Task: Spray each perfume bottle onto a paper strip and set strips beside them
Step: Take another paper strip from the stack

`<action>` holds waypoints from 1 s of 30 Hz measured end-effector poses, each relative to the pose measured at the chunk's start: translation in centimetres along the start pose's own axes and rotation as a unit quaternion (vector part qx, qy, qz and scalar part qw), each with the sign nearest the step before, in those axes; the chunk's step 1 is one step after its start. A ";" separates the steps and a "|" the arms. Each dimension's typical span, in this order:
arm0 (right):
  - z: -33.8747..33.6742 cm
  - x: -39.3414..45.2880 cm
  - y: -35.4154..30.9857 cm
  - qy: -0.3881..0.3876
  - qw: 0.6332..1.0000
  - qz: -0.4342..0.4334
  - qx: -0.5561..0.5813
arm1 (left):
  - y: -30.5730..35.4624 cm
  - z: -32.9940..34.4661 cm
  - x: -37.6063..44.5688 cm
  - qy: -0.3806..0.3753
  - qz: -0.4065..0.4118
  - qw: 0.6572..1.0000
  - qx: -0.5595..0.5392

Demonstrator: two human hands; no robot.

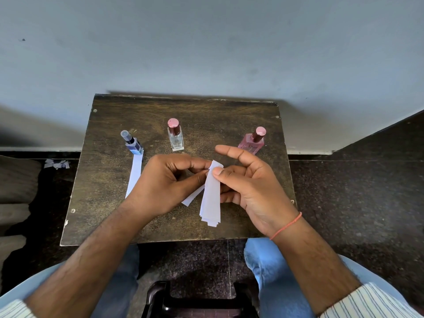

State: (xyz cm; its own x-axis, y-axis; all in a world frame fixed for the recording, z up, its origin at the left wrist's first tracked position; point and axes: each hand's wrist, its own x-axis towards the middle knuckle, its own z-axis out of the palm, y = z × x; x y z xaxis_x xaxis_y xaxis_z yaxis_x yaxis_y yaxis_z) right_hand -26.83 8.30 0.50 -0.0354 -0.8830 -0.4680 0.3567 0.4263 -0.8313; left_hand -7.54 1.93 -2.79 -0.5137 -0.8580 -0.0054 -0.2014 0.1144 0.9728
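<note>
Head cam, looking down w/ the person: right thumb point(218, 172) presses the top of a small stack of paper strips point(211, 198) against the curled fingers behind it, index finger sticking out straight and free. Left hand point(165, 182) has thumb and fingertips pinched narrow at the stack's upper edge, and one strip point(193, 196) fans out slantwise below, so it looks like they're peeling a single off. Right hand point(250, 187) just acts as the clamp.

To do it well, imo: slide the thumb sideways to shear the top strip loose rather than tugging, else two come away together. Keep the stack held high, clear of the bottles.

Further out on the small wooden table point(110, 203): blue bottle point(134, 144) at left w/ a strip point(135, 175) already lying right up against its base, running toward the person. Clear bottle point(176, 140) in the middle and pink bottle point(252, 143) at right are capped and have no strip beside them, so prob. two to go. Next strip likely goes to the clear one.
</note>
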 end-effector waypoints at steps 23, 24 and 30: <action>-9.0 -0.2 -3.0 0.092 0.862 0.016 -0.499 | -0.1 0.2 0.4 0.055 -0.217 0.964 -0.146; -9.2 0.0 -3.0 0.113 0.852 0.004 -0.510 | 0.0 0.3 0.4 0.054 -0.218 0.964 -0.146; -9.0 -0.2 -3.5 0.203 0.750 -0.030 -0.629 | 0.7 -0.1 -0.1 0.065 -0.228 0.960 -0.150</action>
State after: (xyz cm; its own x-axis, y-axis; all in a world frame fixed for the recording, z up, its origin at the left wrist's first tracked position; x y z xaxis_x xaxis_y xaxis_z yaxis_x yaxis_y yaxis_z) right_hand -36.49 8.75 0.82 -0.3885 -0.8841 -0.2596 -0.8104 0.4619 -0.3603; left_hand -7.51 2.01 -2.11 -0.3172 -0.8415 -0.4373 -0.1218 -0.4211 0.8988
